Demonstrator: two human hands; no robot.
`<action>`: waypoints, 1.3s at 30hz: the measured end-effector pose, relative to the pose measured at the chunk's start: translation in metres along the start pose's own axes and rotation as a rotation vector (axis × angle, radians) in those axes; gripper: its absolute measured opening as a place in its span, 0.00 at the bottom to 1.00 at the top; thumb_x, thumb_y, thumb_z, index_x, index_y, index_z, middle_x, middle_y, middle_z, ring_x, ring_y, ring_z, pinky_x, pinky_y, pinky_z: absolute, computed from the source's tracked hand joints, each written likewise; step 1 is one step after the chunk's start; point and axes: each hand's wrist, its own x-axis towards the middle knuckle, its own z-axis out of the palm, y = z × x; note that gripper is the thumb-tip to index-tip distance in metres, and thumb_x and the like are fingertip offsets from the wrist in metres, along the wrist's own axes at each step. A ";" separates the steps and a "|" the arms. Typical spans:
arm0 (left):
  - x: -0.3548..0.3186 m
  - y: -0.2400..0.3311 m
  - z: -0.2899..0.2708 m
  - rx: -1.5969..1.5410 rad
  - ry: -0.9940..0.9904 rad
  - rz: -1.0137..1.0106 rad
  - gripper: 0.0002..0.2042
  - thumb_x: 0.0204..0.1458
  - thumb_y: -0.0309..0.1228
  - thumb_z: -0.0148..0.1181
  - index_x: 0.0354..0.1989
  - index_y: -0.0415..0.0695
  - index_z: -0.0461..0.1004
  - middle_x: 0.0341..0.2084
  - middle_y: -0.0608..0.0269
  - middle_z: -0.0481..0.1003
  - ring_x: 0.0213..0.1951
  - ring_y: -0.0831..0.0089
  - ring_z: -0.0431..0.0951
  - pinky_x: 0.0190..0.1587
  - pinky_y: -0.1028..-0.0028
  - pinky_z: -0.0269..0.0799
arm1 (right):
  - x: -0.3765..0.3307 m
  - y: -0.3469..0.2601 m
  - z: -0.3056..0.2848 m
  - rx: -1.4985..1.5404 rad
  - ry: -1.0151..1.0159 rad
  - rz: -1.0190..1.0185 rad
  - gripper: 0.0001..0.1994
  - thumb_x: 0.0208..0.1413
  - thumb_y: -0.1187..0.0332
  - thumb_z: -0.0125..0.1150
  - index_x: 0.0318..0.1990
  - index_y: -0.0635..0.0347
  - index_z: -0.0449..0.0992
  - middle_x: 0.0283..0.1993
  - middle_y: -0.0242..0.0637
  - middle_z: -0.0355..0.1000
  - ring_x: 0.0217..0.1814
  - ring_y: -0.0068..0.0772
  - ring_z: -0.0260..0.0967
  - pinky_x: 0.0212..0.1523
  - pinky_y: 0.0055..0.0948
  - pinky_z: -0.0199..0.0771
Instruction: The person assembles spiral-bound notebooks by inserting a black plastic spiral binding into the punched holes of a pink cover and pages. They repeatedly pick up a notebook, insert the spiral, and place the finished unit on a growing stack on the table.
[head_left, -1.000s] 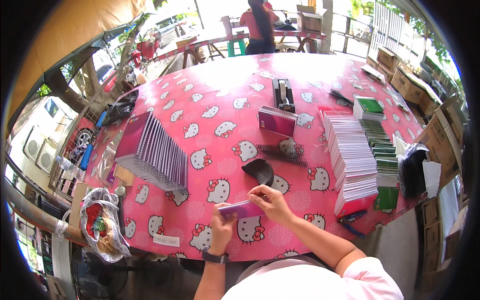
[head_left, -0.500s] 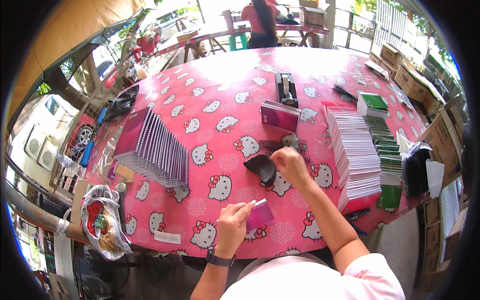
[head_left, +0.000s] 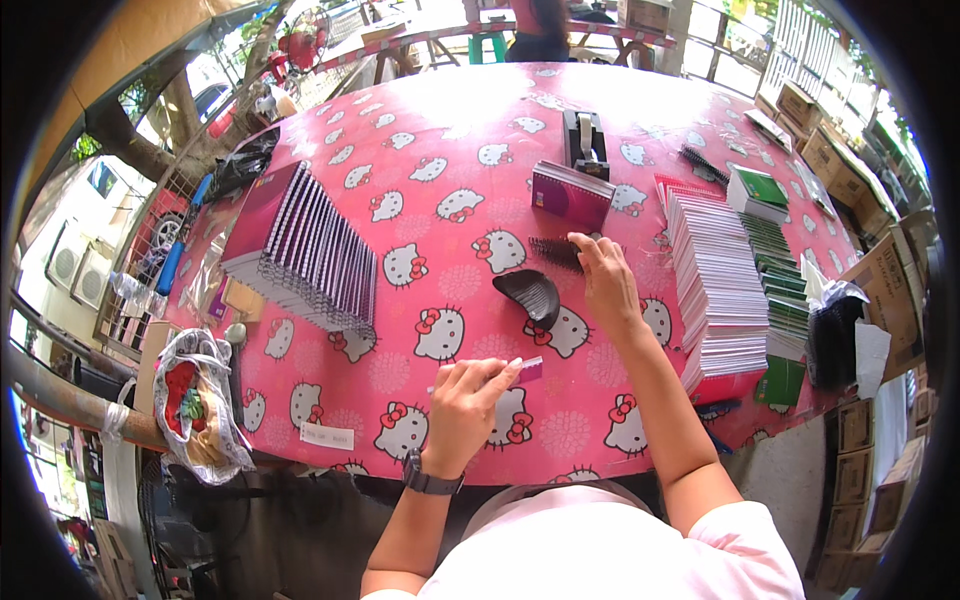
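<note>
- The left hand [head_left: 465,400] pinches a small purple booklet [head_left: 527,370] near the desk's [head_left: 440,130] near edge, fingers closed on it. Only one end is held, so it may sag or twist out of the grip.
- The right hand [head_left: 605,280] lies mid-desk, fingers loosely open, tips on a black comb binding [head_left: 556,250]. Nothing is gripped yet; springy plastic teeth could snag a fingertip or skid across the slick cloth.
- A curled black binding [head_left: 530,295] lies just left of that hand; a careless sweep of the wrist would probably knock it toward the near edge.
- The tall paper stack [head_left: 715,285] stands just beside the right forearm, toward the right edge. A bump from the elbow could fan it out or tip sheets off.
- The notebook row [head_left: 300,250] leans toward the left edge, well apart from both hands, so it looks at little risk.
</note>
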 end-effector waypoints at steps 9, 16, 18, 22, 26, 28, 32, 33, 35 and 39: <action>0.000 -0.011 0.008 0.013 0.017 -0.056 0.13 0.44 0.24 0.63 0.41 0.50 0.80 0.30 0.70 0.76 0.33 0.72 0.73 0.37 0.71 0.65 | -0.032 -0.046 -0.046 0.721 -0.582 0.081 0.10 0.47 0.78 0.64 0.38 0.57 0.77 0.32 0.34 0.70 0.34 0.31 0.70 0.36 0.31 0.71; 0.001 -0.008 0.006 -0.021 0.018 -0.073 0.10 0.45 0.25 0.64 0.37 0.48 0.80 0.28 0.70 0.76 0.31 0.71 0.73 0.35 0.71 0.64 | -0.034 -0.043 -0.044 0.703 -0.619 -0.024 0.09 0.45 0.77 0.65 0.37 0.59 0.77 0.32 0.36 0.70 0.36 0.35 0.70 0.38 0.31 0.71; 0.000 -0.008 0.006 -0.028 0.013 -0.072 0.09 0.45 0.25 0.64 0.37 0.48 0.80 0.28 0.70 0.76 0.31 0.71 0.73 0.36 0.71 0.64 | -0.033 -0.041 -0.045 0.690 -0.688 -0.057 0.09 0.46 0.76 0.66 0.37 0.59 0.77 0.33 0.37 0.70 0.36 0.36 0.69 0.38 0.31 0.71; 0.002 -0.006 0.004 -0.042 -0.009 -0.084 0.09 0.44 0.25 0.64 0.35 0.48 0.79 0.28 0.69 0.76 0.32 0.70 0.73 0.36 0.71 0.64 | -0.037 -0.031 -0.040 0.713 -0.787 -0.069 0.08 0.50 0.73 0.62 0.38 0.62 0.76 0.33 0.39 0.71 0.37 0.37 0.70 0.38 0.32 0.71; 0.001 0.001 0.003 -0.007 -0.036 -0.150 0.09 0.43 0.26 0.64 0.36 0.46 0.78 0.31 0.67 0.76 0.36 0.68 0.73 0.38 0.68 0.64 | -0.034 -0.051 -0.054 0.647 -0.705 -0.052 0.09 0.55 0.73 0.57 0.43 0.64 0.74 0.31 0.43 0.72 0.35 0.35 0.72 0.37 0.33 0.72; 0.005 0.010 0.004 0.007 -0.034 -0.183 0.10 0.43 0.28 0.65 0.37 0.46 0.76 0.31 0.66 0.76 0.37 0.67 0.73 0.39 0.67 0.64 | -0.035 -0.054 -0.058 0.679 -0.718 -0.014 0.11 0.55 0.74 0.56 0.45 0.63 0.73 0.30 0.43 0.73 0.33 0.34 0.73 0.36 0.33 0.72; 0.005 0.024 0.011 -0.021 -0.068 -0.189 0.12 0.45 0.33 0.65 0.38 0.47 0.74 0.32 0.65 0.75 0.37 0.66 0.72 0.40 0.66 0.63 | -0.033 -0.049 -0.057 0.703 -0.911 0.037 0.15 0.50 0.79 0.57 0.47 0.60 0.73 0.28 0.37 0.74 0.30 0.30 0.73 0.35 0.28 0.73; 0.003 0.023 0.014 -0.032 -0.089 -0.174 0.12 0.45 0.35 0.65 0.38 0.47 0.74 0.32 0.65 0.75 0.37 0.66 0.72 0.40 0.66 0.63 | -0.031 -0.049 -0.057 0.671 -0.954 0.062 0.17 0.48 0.81 0.58 0.47 0.60 0.73 0.27 0.35 0.74 0.30 0.28 0.73 0.35 0.26 0.74; -0.003 0.019 0.016 0.002 -0.139 -0.164 0.13 0.45 0.37 0.65 0.38 0.48 0.73 0.32 0.65 0.74 0.38 0.66 0.72 0.40 0.66 0.62 | -0.022 -0.034 -0.044 0.621 -0.782 -0.004 0.18 0.45 0.83 0.56 0.46 0.61 0.73 0.31 0.37 0.75 0.33 0.29 0.74 0.35 0.27 0.74; -0.004 0.021 0.016 0.025 -0.199 -0.106 0.13 0.47 0.39 0.63 0.37 0.48 0.73 0.34 0.65 0.74 0.39 0.66 0.72 0.41 0.67 0.62 | 0.009 -0.013 -0.009 0.373 -0.618 -0.258 0.29 0.36 0.82 0.56 0.52 0.55 0.70 0.65 0.47 0.57 0.67 0.45 0.54 0.62 0.36 0.59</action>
